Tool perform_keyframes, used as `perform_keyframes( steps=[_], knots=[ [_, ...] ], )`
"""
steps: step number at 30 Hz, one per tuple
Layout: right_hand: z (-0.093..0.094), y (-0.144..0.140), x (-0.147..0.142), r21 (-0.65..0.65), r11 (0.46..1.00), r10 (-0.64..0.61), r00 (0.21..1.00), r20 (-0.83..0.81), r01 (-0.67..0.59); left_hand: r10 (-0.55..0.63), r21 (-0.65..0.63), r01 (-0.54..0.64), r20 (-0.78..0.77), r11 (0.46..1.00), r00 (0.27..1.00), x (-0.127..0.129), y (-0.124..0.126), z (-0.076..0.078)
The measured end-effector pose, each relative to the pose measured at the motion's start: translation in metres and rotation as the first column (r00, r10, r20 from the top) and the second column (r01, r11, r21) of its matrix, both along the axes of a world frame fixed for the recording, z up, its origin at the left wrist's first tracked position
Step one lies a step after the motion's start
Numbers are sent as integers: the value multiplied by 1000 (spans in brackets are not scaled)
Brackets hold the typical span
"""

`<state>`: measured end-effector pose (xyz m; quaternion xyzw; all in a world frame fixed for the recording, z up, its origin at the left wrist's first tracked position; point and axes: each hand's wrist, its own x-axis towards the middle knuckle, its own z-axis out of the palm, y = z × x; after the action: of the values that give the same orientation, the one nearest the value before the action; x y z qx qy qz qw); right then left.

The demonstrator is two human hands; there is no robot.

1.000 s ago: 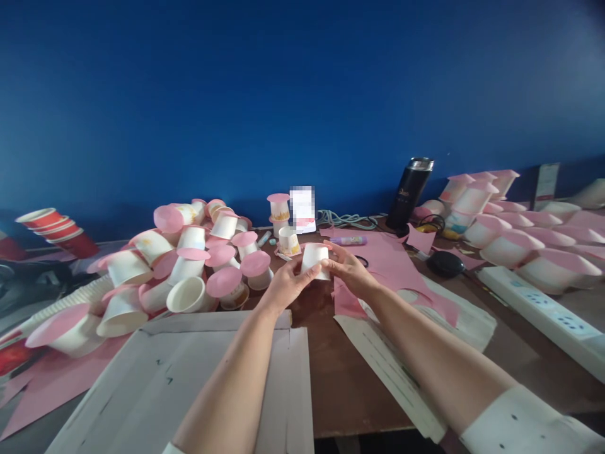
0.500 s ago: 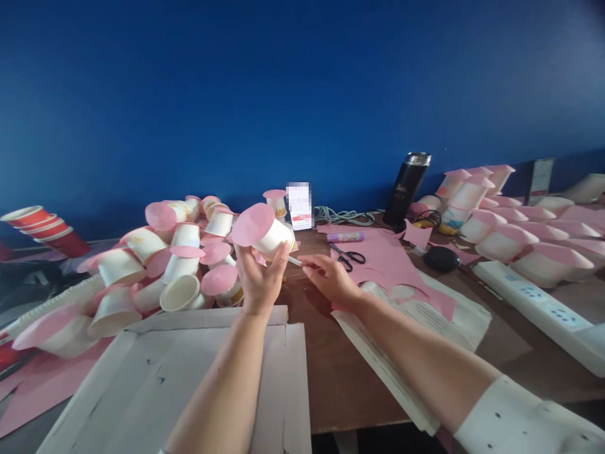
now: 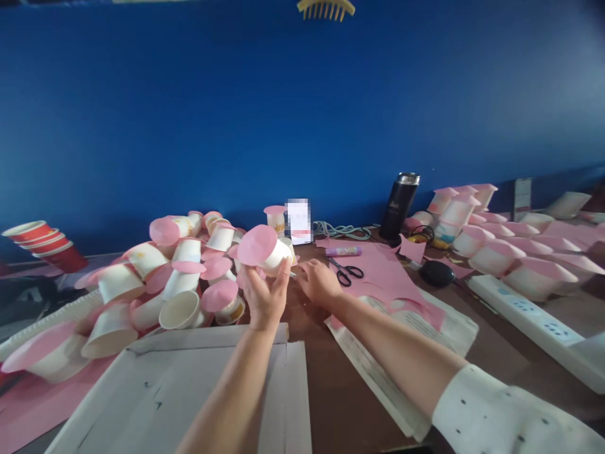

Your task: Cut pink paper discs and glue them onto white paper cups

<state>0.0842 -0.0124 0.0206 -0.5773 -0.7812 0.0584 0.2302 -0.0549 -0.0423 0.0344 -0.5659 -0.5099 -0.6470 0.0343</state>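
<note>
My left hand (image 3: 265,301) is wrapped round a white paper cup (image 3: 278,257), held tilted above the table. A round pink paper disc (image 3: 258,244) covers the cup's end that faces up and left. To the right, my right hand (image 3: 319,284) is low over the brown tabletop, its fingers pinched on a thin white stick (image 3: 293,273), which is mostly hidden. Black-handled scissors (image 3: 348,272) and a purple glue stick (image 3: 343,251) lie on pink paper (image 3: 385,268) just beyond the right hand.
Paper cups with pink discs (image 3: 186,268) are heaped at the left, near stacked red cups (image 3: 51,243). A white cardboard sheet (image 3: 189,391) lies in front. A phone (image 3: 299,224), black flask (image 3: 399,205), black mouse (image 3: 437,273), power strip (image 3: 534,321) and more pink-topped cups (image 3: 496,255) stand behind and right.
My view has tilted up, so things sit lower in the picture. The right hand has moved slightly left, closer to the cup, and less of the white stick shows. The left hand keeps the cup.
</note>
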Motion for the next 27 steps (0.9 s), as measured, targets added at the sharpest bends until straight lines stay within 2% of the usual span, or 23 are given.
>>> perform_keyframes(
  steps=[2,5,8,10,12,16,19,22,24,27],
  knots=[
    [2,4,-9,-67,998,-11,993,115,19,-14,-14,14,-12,1000,1000,1,-1,0],
    [2,7,-20,-109,993,-30,986,164,48,-34,-32,34,-6,999,999,2,-2,2],
    [2,7,-23,-98,995,-15,984,175,32,-93,-29,94,25,995,995,4,-3,5],
    [3,5,-18,-73,997,1,985,172,12,-144,-26,146,67,989,987,4,-3,6],
    [5,1,-8,-46,999,2,988,152,5,-146,-22,148,97,989,985,4,-3,6],
    [8,-10,15,-21,1000,-4,999,32,4,-101,-48,111,164,993,981,4,-4,9],
    [4,-23,29,11,1000,17,997,-76,-16,-205,-71,232,273,970,940,6,-6,16],
    [-8,-34,38,105,994,55,966,-252,-29,-265,-112,328,376,938,888,8,-6,19],
    [-20,-36,42,176,984,38,925,-379,31,-292,-120,383,458,916,840,7,-4,18],
    [-36,-31,47,238,967,35,881,-473,90,-338,-78,488,627,869,702,6,1,12]
  ],
)
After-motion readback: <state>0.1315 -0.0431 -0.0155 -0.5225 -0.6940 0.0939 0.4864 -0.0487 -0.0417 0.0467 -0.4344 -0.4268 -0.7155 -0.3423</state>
